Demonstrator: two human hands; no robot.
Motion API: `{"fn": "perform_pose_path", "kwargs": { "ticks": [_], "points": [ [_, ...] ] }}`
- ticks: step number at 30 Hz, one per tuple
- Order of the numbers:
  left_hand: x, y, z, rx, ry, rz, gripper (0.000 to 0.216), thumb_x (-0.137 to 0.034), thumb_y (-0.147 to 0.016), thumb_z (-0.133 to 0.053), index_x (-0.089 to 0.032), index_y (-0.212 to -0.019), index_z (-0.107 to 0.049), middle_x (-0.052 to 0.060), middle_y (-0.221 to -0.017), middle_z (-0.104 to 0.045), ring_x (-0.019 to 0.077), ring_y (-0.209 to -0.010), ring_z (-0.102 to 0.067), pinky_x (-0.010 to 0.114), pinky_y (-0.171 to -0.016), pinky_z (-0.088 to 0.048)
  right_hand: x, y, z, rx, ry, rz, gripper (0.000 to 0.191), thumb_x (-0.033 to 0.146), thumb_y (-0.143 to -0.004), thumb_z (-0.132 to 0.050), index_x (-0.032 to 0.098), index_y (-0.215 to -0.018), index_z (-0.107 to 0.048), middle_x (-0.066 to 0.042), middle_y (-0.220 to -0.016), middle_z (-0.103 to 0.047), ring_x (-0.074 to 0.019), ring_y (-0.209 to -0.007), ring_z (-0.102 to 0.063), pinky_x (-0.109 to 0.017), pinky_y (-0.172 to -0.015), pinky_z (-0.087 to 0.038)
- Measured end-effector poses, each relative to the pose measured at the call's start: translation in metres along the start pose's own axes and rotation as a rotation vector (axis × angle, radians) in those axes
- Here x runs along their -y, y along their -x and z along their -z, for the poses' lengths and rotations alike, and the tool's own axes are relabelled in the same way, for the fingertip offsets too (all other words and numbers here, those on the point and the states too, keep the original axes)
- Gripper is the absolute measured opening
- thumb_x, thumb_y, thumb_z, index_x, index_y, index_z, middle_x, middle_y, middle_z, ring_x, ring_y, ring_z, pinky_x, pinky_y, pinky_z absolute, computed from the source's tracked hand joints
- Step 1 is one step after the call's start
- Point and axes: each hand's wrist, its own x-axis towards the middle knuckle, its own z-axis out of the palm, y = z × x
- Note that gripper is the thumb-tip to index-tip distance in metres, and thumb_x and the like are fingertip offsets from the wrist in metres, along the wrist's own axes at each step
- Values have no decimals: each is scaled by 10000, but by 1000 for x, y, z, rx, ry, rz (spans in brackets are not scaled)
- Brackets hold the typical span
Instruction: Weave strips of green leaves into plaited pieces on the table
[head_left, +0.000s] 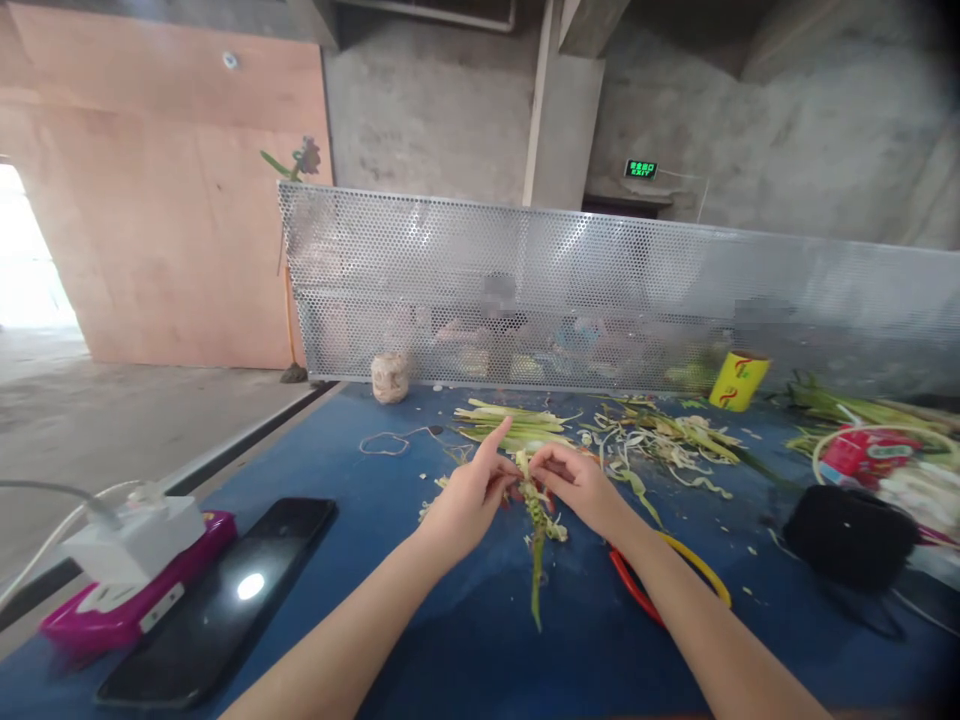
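Note:
Between my hands is a knobbly green leaf braid, pale at the far end, with a flat green tail pointing toward me. My left hand closes on its left side near the top, one digit sticking up. From the right, my right hand pinches close to the pale end with curled fingers. The exact fingertip contact is partly hidden. Just beyond the hands lies a bundle of pale green leaf strips. Under my right forearm rests a tool with one red and one yellow handle; its head is hidden.
Leaf scraps litter the blue table. A black phone and a purple power strip with a charger lie left. A yellow roll and a black pouch are right. A perforated metal screen closes the back.

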Motion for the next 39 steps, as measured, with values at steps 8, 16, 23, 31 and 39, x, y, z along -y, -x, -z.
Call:
{"fn": "perform_pose_path", "kwargs": {
  "ticks": [8,16,23,31,39],
  "points": [
    [-2,0,0,-19,-104,-4,609,-117,-800,-415,-227,-1347,-172,5,-805,-639,114,-707,-591,282,-693,-492,-1,-3,-1,-92,-261,-80,289,465,-773,-493,215,-916,-470,-72,-1019,-567,-153,-789,-581,-285,-625,-499],
    [-7,0,0,-118,-18,169,577,-147,-795,-419,-199,-1331,-213,26,-811,-626,121,-685,-593,250,-585,-514,-4,0,-3,47,-191,-227,285,439,-747,-557,211,-915,-586,-31,-836,-605,-159,-771,-598,-290,-645,-488],
    [-10,0,0,32,-90,84,561,-136,-768,-449,-203,-1299,-279,16,-796,-625,107,-613,-554,256,-583,-496,-2,-1,2,3,23,-167,232,405,-748,-552,191,-758,-640,-9,-704,-596,-122,-606,-536,-262,-572,-454],
    [-12,-1,0,-4,67,233,557,-181,-750,-484,-216,-1279,-311,-2,-726,-604,94,-518,-527,232,-497,-487,5,0,-1,-30,234,-147,253,356,-777,-497,179,-723,-669,-2,-585,-588,-117,-509,-496,-250,-518,-396],
    [-8,-1,-3,32,84,309,565,-223,-769,-469,-218,-1298,-273,22,-714,-615,153,-587,-576,209,-401,-441,11,3,-4,68,299,-110,168,311,-727,-570,203,-710,-697,-16,-689,-660,-133,-561,-514,-248,-507,-387]
  ]
}}
